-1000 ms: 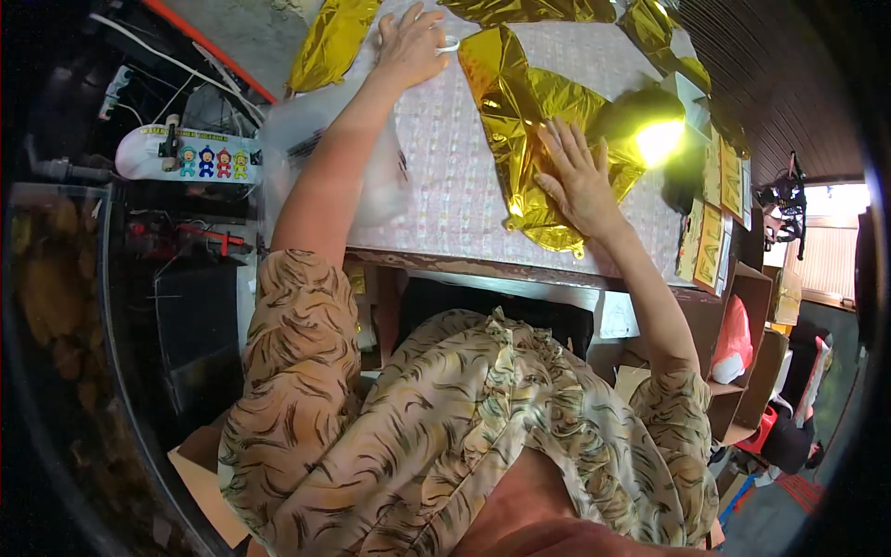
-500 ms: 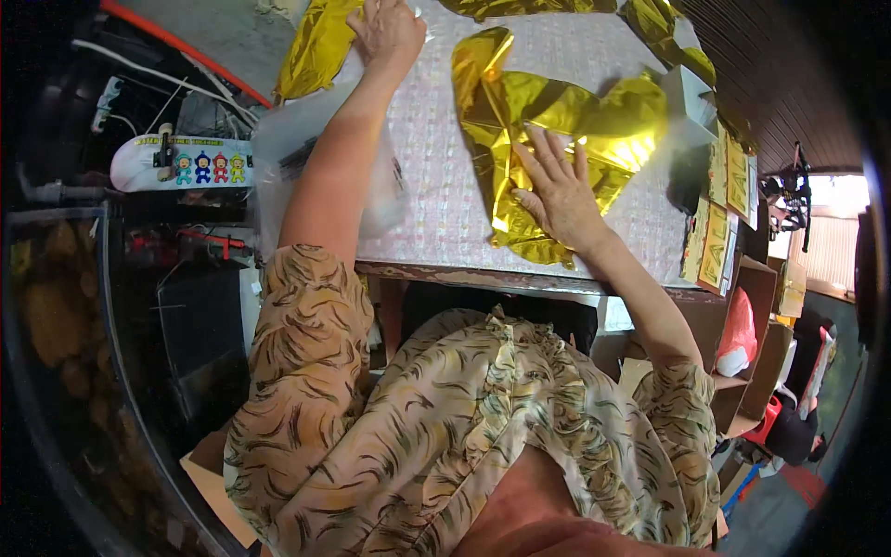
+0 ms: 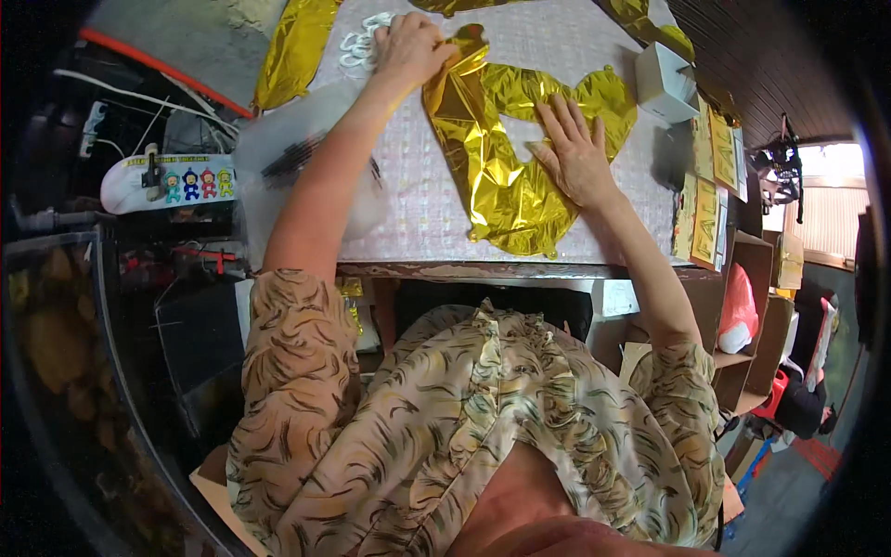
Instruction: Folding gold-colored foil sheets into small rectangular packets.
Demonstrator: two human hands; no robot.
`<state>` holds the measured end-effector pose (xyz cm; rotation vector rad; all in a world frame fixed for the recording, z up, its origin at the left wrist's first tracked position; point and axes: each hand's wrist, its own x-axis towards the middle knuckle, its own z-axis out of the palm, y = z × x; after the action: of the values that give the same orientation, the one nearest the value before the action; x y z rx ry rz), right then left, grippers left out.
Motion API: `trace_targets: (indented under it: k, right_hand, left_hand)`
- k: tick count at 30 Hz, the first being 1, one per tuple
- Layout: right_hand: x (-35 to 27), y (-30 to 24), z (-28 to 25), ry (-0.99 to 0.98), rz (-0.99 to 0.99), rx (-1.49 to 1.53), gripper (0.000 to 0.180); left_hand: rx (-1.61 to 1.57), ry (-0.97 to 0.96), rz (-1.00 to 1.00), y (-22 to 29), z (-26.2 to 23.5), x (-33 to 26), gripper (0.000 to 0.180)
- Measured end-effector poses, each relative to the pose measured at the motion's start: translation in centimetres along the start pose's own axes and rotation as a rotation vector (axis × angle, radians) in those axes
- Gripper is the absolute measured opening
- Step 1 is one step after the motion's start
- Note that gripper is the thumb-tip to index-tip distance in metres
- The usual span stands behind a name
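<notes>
A flat gold foil balloon (image 3: 509, 200), creased and looped around a gap, lies on the table in front of me. On its right part rests my right hand (image 3: 577, 160), open, with the fingers spread and pressed against the foil. My left hand (image 3: 408, 51) is at the balloon's upper left end, its fingers bent and closed on the foil edge; the fingertips are partly hidden. Just left of that hand lies a heap of white loops (image 3: 357, 45), which look like ribbon or string. Beneath my left forearm is a clear plastic bag (image 3: 311, 200) with dark thin items inside.
More gold foil pieces lie at the table's far left (image 3: 295, 56) and far right corner (image 3: 650, 28). An open white box (image 3: 664, 82) and yellow printed packs (image 3: 710, 204) line the right edge. A patterned skateboard (image 3: 181, 181) is left of the table.
My left hand has moved right, from the far-left foil piece to the balloon's upper end, uncovering the white loops. The balloon lies more spread, its gap wider. My right hand remains on it.
</notes>
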<state>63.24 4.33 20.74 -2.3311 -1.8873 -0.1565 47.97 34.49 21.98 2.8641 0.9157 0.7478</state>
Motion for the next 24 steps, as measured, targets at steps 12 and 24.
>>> trace_targets:
  k: [12,24]
  right_hand:
    - [1.1,2.0,0.5,0.017,-0.017,-0.022,0.067]
    - [4.2,12.4,-2.3,0.497,0.139,-0.364,0.06]
  left_hand:
    - [0.097,0.395,0.085,0.3,-2.7,-1.0,0.04]
    - [-0.017,-0.138,0.24,8.0,-1.3,-7.7,0.079]
